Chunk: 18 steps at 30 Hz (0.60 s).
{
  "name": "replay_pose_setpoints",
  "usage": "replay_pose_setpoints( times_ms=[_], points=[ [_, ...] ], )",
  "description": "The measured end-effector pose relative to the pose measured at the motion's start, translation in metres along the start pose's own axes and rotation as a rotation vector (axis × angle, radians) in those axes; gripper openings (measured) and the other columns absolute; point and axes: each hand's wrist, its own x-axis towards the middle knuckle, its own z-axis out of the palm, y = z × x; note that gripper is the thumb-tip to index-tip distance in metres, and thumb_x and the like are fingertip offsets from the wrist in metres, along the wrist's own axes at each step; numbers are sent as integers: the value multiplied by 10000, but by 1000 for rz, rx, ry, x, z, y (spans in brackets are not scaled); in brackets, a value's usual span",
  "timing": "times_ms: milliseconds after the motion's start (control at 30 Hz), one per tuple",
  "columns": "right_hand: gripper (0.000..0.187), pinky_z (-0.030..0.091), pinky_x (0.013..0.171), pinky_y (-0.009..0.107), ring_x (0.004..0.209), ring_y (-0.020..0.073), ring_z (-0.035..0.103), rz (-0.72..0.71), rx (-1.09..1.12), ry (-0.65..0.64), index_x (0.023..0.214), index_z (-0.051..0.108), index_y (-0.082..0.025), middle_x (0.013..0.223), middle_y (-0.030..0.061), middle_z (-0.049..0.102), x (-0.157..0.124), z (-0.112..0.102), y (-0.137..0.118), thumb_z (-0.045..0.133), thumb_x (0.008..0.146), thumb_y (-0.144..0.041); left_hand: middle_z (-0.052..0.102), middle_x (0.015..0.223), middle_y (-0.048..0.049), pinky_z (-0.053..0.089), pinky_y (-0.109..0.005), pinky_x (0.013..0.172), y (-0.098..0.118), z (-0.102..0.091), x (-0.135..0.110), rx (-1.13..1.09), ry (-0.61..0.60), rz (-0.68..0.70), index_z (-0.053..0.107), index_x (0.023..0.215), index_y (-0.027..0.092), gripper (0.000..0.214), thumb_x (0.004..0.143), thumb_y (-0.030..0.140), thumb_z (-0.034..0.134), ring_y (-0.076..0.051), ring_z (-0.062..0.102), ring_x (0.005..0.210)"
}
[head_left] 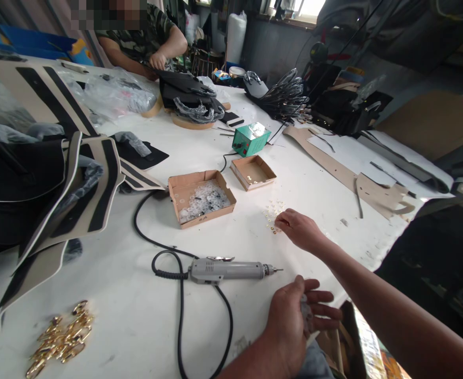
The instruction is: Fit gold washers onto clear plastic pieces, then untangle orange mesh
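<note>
My left hand (pixel 290 321) is palm up near the table's front edge, fingers loosely spread, cupping several small translucent plastic discs (pixel 305 315). Farther out, my right hand (pixel 298 227) has its fingertips pinched together against the tabletop, at the edge of a scatter of small gold-coloured rings (pixel 273 213). Whatever is between those fingertips is hidden. A grey electric screwdriver (pixel 227 270) lies just beyond my left hand, its bit pointing right. An open cardboard box (pixel 205 216) holds many similar translucent discs. A smaller cardboard box (pixel 257 185) contains a few gold pieces.
A green power unit (pixel 251 139) stands behind the boxes. The black cable (pixel 181 316) loops across the table. Gold snap hooks (pixel 63 337) lie front left, near stacked bag panels (pixel 93 195). Across the table, a person (pixel 144 47) handles a black bag (pixel 188 92). Brown strips (pixel 334 163) lie right.
</note>
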Motion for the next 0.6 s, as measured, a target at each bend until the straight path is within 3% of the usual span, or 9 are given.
replay_pose_setpoints(
  times_ms=[333,600],
  points=[
    [115,370,654,266,759,142,591,55,9,93,911,680,-243,984,-6,648,0,6,1,627,940,-341,681,902,-168,520,-330,622,2,2,-1,10,17,-7,573,1110,9,453,987,407,394,-228,692,656],
    [201,356,667,281,763,147,581,-41,-163,74,904,706,-234,931,9,629,-4,4,-3,543,999,-303,684,882,-161,518,-324,622,1,1,0,18,21,-2,579,1098,17,448,985,410,396,-225,689,651]
  ],
)
